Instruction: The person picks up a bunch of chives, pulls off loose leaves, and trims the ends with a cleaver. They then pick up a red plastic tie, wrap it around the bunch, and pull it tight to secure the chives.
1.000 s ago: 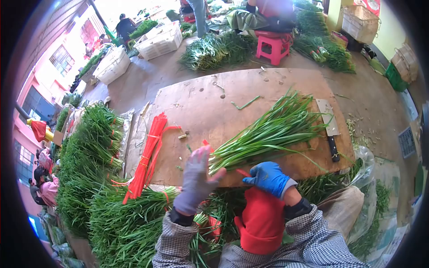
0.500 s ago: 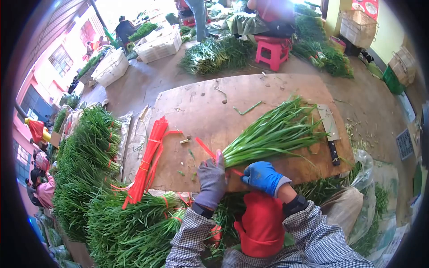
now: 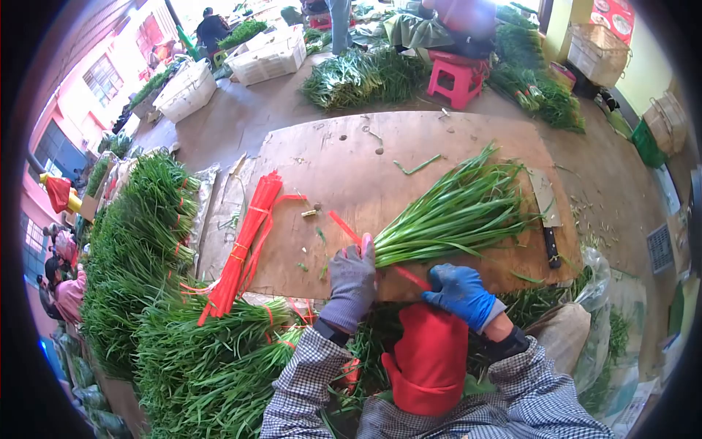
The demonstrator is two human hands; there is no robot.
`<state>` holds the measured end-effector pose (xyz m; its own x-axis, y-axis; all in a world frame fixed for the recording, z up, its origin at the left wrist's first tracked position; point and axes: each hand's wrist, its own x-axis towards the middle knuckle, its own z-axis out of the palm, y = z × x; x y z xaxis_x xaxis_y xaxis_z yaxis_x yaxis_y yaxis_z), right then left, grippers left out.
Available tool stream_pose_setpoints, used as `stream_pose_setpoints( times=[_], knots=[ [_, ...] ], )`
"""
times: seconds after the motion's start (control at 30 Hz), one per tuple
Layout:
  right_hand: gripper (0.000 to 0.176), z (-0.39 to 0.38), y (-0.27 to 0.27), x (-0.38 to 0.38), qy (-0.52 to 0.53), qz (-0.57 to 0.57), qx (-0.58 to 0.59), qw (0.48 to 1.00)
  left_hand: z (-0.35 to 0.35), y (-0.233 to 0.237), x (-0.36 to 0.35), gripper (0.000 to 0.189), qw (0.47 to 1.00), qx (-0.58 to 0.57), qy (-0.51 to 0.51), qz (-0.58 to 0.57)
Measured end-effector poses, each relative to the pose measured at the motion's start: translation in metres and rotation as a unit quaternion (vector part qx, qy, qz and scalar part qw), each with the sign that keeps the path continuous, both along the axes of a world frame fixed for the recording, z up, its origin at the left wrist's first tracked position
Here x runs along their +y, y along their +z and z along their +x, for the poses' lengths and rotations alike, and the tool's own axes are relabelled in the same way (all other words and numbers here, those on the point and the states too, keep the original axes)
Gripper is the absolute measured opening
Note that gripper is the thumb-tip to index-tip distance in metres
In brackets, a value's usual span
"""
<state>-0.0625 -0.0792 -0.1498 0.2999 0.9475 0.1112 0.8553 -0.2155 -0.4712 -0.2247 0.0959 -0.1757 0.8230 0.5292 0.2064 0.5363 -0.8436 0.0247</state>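
Note:
My left hand (image 3: 351, 284), in a grey glove, is closed round the stem end of a bunch of garlic chives (image 3: 453, 216) lying on the wooden board (image 3: 314, 157). A red tie strip (image 3: 413, 277) runs beneath the stems, its other end sticking out past my left thumb. My right hand (image 3: 462, 294), in a blue glove, pinches the strip's near end, a little right of the bunch. Left of my hands lies a bundle of red strips (image 3: 247, 245). Beyond the leaf tips rests a cleaver (image 3: 545, 201) with a black handle.
Tied chive bunches (image 3: 212, 358) are piled left of and below the board. A red cloth item (image 3: 428, 358) covers my lap area. Across the floor stand white crates (image 3: 267, 58) and a pink stool (image 3: 455, 79), with other people sitting or standing nearby.
My right hand has moved right, away from the bunch, drawing out more of the red strip. My left hand still grips the stems. The whole view has shifted slightly.

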Motion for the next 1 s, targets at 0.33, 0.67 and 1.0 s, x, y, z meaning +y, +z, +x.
stream_pose_setpoints(
  times=[0.33, 0.67, 1.0],
  knots=[
    [0.021, -0.01, 0.003, 0.011, -0.044, -0.112, 0.05, 0.991, 0.031, -0.017, 0.003, 0.063, 1.0, 0.001, 0.008, 0.011],
    [0.022, 0.004, -0.009, 0.022, -0.084, -0.104, 0.052, 0.99, -0.025, -0.003, 0.0, 0.064, 0.997, 0.056, 0.032, 0.038],
    [0.029, -0.023, -0.002, 0.025, -0.026, -0.068, 0.138, 0.988, -0.011, -0.015, 0.023, 0.07, 0.997, 0.053, 0.044, 0.038]
  ],
)
